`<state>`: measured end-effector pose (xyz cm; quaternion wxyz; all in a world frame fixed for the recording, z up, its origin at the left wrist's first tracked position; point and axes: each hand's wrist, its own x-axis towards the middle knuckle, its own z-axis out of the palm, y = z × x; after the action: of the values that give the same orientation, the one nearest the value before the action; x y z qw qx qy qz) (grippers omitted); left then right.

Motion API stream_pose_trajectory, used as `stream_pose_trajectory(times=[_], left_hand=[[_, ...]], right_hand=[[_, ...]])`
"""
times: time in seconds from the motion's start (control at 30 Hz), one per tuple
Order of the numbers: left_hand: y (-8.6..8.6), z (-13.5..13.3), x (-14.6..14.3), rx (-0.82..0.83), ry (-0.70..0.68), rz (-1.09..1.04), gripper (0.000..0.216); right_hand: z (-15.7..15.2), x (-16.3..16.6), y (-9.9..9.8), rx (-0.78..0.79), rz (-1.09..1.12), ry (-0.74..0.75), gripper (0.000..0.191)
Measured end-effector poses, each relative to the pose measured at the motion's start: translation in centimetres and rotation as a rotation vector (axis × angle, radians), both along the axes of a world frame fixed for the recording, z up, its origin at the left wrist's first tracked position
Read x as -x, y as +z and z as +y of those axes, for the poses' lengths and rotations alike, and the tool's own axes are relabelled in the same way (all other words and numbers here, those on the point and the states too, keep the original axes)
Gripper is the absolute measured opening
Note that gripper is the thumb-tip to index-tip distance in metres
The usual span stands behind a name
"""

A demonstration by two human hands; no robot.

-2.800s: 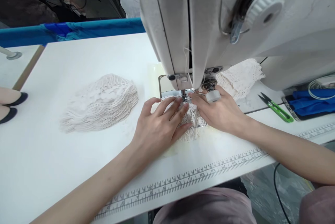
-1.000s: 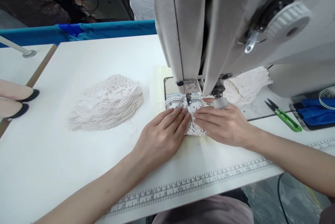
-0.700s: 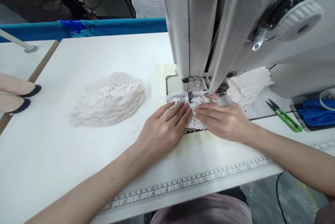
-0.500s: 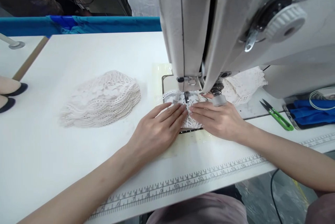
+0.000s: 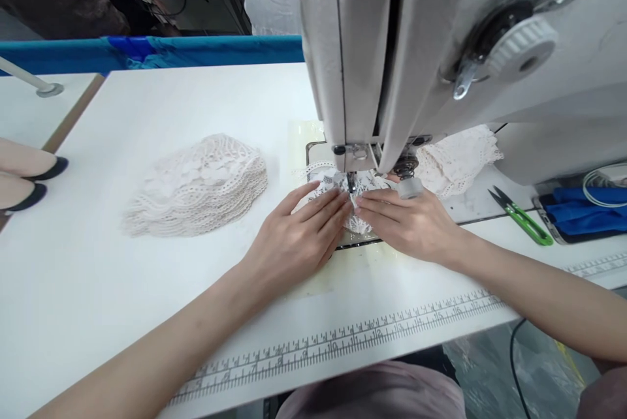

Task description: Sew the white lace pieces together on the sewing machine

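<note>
A small piece of white lace point(image 5: 360, 220) lies under the presser foot point(image 5: 351, 183) of a white sewing machine point(image 5: 392, 47). My left hand point(image 5: 294, 243) lies flat on the lace's left side, fingers stretched toward the needle. My right hand point(image 5: 411, 223) presses flat on its right side, fingertips nearly meeting the left ones. A grey thimble point(image 5: 409, 188) sits on one right finger. Both hands are open and grip nothing.
A stack of white lace pieces point(image 5: 196, 187) lies on the white table point(image 5: 122, 288) to the left. More lace point(image 5: 460, 151) is piled behind the machine. Green thread snips point(image 5: 522, 217) and blue cloth point(image 5: 582, 210) lie at the right. A printed ruler point(image 5: 343, 347) runs along the front edge.
The lace has fed away from me under the presser foot, and both hands have slid forward with it, staying flat. The view has shifted slightly.
</note>
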<state>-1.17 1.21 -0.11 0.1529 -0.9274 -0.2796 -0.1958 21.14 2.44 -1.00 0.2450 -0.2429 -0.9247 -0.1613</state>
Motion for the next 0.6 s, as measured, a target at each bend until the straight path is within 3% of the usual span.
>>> stream_pose_trajectory(times=[0.6], left_hand=[[0.21, -0.49, -0.2, 0.018, 0.035, -0.018, 0.027]], right_hand=[[-0.23, 0.12, 0.27, -0.024, 0.007, -0.044, 0.017]])
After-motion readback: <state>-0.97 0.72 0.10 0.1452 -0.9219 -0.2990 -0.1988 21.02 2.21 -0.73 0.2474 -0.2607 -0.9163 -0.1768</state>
